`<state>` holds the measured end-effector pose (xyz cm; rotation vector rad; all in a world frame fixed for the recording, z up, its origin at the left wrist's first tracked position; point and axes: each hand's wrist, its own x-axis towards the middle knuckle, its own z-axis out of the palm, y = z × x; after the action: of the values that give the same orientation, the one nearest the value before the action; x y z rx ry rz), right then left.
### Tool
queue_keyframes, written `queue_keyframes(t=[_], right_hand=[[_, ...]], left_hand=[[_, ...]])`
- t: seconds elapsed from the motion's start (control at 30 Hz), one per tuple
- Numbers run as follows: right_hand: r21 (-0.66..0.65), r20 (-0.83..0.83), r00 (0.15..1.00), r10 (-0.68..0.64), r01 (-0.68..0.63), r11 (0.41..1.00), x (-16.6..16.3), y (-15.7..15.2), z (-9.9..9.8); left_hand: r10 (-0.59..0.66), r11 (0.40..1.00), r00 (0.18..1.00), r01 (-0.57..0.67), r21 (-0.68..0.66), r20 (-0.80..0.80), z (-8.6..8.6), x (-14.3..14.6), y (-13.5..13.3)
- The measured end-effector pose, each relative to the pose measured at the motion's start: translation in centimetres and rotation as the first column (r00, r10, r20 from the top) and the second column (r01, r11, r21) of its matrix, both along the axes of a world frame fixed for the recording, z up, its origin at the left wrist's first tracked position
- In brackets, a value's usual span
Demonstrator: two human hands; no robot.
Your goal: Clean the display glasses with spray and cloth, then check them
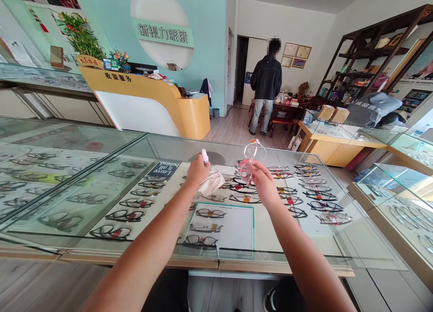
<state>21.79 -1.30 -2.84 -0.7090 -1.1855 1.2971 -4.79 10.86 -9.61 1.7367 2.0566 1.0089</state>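
My left hand (198,168) is closed around a small white spray bottle (204,156), whose top points up. A pale cloth (213,180) hangs below the same hand, by its fingers. In my right hand (263,181) is a pair of clear-framed eyeglasses (251,152), held upright by one side, with an orange tag near the top. Both hands are above a glass display case (233,253), apart from each other. Rows of eyeglasses (117,216) lie inside the case under the glass, several with red or orange tags.
More glass cases stand at the left (61,185) and right (402,199). Beyond is a yellow-and-white counter (194,113) with plants on it. A person (267,80) in a dark jacket stands at the back by a wooden table, facing away. Dark shelves (358,50) line the right wall.
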Motion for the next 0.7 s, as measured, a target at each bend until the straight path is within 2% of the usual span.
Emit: queue_keyframes(t=[0.13,0.2,0.27,0.3,0.33,0.4,0.47,0.6,0.7], right_hand=[[-0.007,0.004,1.0,-0.012,0.012,1.0,0.0,-0.1,0.2],[-0.013,0.011,1.0,-0.028,0.028,1.0,-0.1,-0.2,0.4],[-0.016,0.009,0.999,-0.031,0.031,0.999,-0.1,-0.3,0.5],[-0.013,0.007,1.0,-0.025,0.025,1.0,-0.1,-0.3,0.5],[-0.008,0.006,1.0,-0.018,0.018,1.0,-0.1,-0.3,0.5],[0.0,0.006,1.0,-0.008,0.008,1.0,-0.1,-0.3,0.5],[0.004,0.009,1.0,-0.006,0.006,1.0,-0.2,-0.3,0.4],[0.004,0.008,1.0,-0.004,0.004,1.0,-0.3,-0.3,0.4],[-0.006,0.019,1.0,-0.015,0.015,1.0,-0.3,-0.3,0.4]], left_hand=[[0.029,0.998,0.999,-0.03,0.048,0.014,0.9,0.4,-0.7],[0.071,0.985,0.997,-0.073,0.157,0.016,1.9,0.9,-1.5],[0.113,0.933,0.994,-0.108,0.344,0.004,3.0,1.7,-2.5],[0.106,0.914,0.994,-0.09,0.396,-0.018,3.5,2.1,-3.0],[0.054,0.929,0.997,-0.028,0.369,-0.061,3.8,2.5,-3.4],[-0.101,0.973,0.983,0.13,0.19,-0.153,3.9,3.2,-3.8],[-0.202,0.976,0.96,0.213,0.037,-0.196,3.2,3.6,-3.8],[-0.245,0.969,0.934,0.241,-0.045,-0.26,1.2,3.6,-3.1],[-0.252,0.968,0.919,0.243,-0.069,-0.303,0.5,3.3,-2.7]])
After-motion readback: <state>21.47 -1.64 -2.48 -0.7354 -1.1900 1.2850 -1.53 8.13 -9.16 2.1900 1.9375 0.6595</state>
